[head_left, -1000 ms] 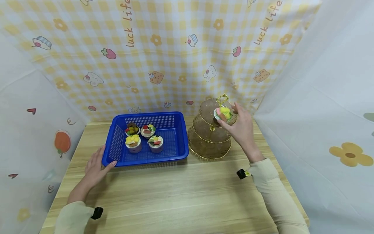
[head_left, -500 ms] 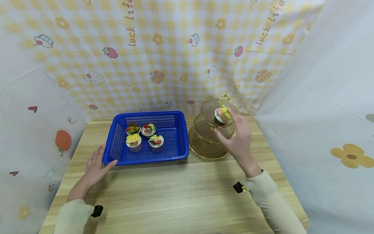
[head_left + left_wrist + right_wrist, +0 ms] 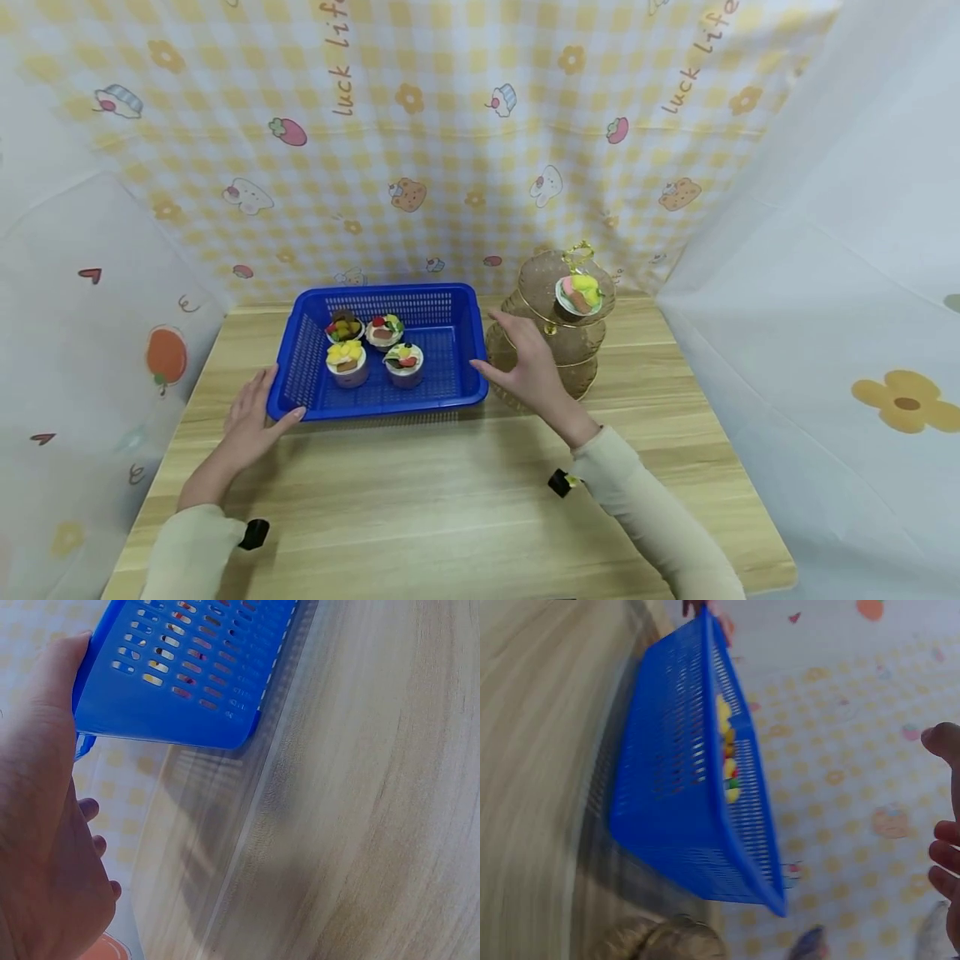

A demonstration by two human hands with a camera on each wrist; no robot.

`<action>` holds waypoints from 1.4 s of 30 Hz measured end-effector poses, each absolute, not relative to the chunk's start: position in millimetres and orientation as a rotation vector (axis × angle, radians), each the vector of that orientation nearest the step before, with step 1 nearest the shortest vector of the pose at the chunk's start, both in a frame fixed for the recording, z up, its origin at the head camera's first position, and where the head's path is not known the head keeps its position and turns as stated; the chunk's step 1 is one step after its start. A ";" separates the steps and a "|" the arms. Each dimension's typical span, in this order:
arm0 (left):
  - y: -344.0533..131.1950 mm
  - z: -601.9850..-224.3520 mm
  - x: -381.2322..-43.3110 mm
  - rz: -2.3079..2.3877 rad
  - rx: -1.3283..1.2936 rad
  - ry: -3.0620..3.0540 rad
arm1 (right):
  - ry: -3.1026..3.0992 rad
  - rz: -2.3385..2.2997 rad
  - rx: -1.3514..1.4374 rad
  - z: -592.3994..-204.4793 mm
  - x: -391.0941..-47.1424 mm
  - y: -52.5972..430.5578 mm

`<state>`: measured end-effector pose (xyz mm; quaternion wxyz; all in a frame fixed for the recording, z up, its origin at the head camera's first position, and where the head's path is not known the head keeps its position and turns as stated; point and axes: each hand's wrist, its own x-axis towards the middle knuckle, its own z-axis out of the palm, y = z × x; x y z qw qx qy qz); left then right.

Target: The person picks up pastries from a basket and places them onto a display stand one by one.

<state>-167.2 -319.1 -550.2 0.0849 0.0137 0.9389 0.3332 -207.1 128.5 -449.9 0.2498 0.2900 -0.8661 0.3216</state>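
Observation:
My left hand (image 3: 251, 418) rests at the near left corner of a blue plastic basket (image 3: 378, 409). Its thumb touches the rim, and the other fingers lie along the outside. In the basket stand several fruit-topped cupcakes, among them one with yellow cubes (image 3: 347, 367). My right hand (image 3: 528, 367) holds nothing; its thumb and fingers are spread near the basket's right rim, overlapping the three-tier cake stand (image 3: 576, 343) in the head view. On the stand's top tier sits a cupcake (image 3: 579, 297) with pink and yellow topping.
The basket and stand are side by side at the back of a wooden table (image 3: 420, 500). Behind them hangs a yellow checked cloth (image 3: 450, 150). White sheets close in both sides. The stand has a gold handle (image 3: 578, 254) on top.
My right hand has let go of the cupcake on the stand's top tier and moved left and down toward the basket. The left hand has stayed at the basket's corner.

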 end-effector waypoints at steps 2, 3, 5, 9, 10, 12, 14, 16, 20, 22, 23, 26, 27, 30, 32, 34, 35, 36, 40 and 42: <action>-318.6 -549.9 -168.0 0.995 0.043 2.801 | -2.455 0.879 0.778 -456.1 -220.6 119.5; -318.6 -550.1 -168.1 0.997 0.043 2.800 | -2.492 0.882 0.779 -458.6 -227.8 114.4; -318.7 -550.7 -167.6 1.005 0.042 2.801 | -2.549 0.895 0.789 -463.2 -242.8 103.2; -319.2 -552.9 -165.9 1.037 0.044 2.804 | -2.639 0.951 0.807 -467.9 -270.5 79.4; -319.3 -553.7 -166.1 1.046 0.045 2.805 | -2.660 0.974 0.814 -468.4 -276.9 74.0; -319.1 -554.7 -166.5 1.053 0.050 2.807 | -2.708 1.018 0.832 -468.4 -289.0 64.3; -319.0 -554.6 -167.9 1.049 0.049 2.805 | -2.749 1.082 0.845 -468.4 -302.0 56.2; -318.9 -554.8 -168.9 1.043 0.046 2.800 | -2.772 1.160 0.856 -468.7 -314.7 49.6; -318.8 -554.4 -169.6 1.044 0.043 2.792 | -2.806 1.292 0.832 -474.2 -337.0 39.2; -318.8 -554.8 -169.7 1.050 0.048 2.802 | -2.830 1.327 0.818 -478.4 -344.9 34.6; -318.7 -554.8 -169.4 1.051 0.051 2.807 | -2.848 1.335 0.809 -481.0 -347.9 32.4; -318.0 -554.9 -167.9 1.064 0.054 2.814 | -2.895 1.347 0.774 -490.0 -354.5 25.5; -317.8 -555.0 -167.3 1.066 0.052 2.813 | -2.911 1.334 0.760 -493.0 -356.1 23.0; -316.4 -555.5 -165.0 1.076 0.044 2.805 | -2.940 1.326 0.719 -502.4 -357.6 16.9; -315.9 -556.2 -164.3 1.084 0.043 2.803 | -2.964 1.313 0.699 -506.4 -357.3 12.8; -315.5 -556.8 -164.4 1.092 0.045 2.802 | -2.995 1.290 0.687 -509.5 -356.4 8.9; -315.2 -556.9 -164.6 1.097 0.048 2.800 | -3.009 1.295 0.682 -511.0 -355.8 7.1; -315.1 -557.2 -165.0 1.099 0.050 2.800 | -3.022 1.291 0.679 -512.2 -355.3 5.5; -315.0 -557.8 -166.3 1.107 0.056 2.803 | -3.050 1.316 0.649 -519.0 -354.6 -1.4; -315.4 -558.6 -166.5 1.103 0.054 2.805 | -3.059 1.333 0.634 -522.5 -354.4 -4.9</action>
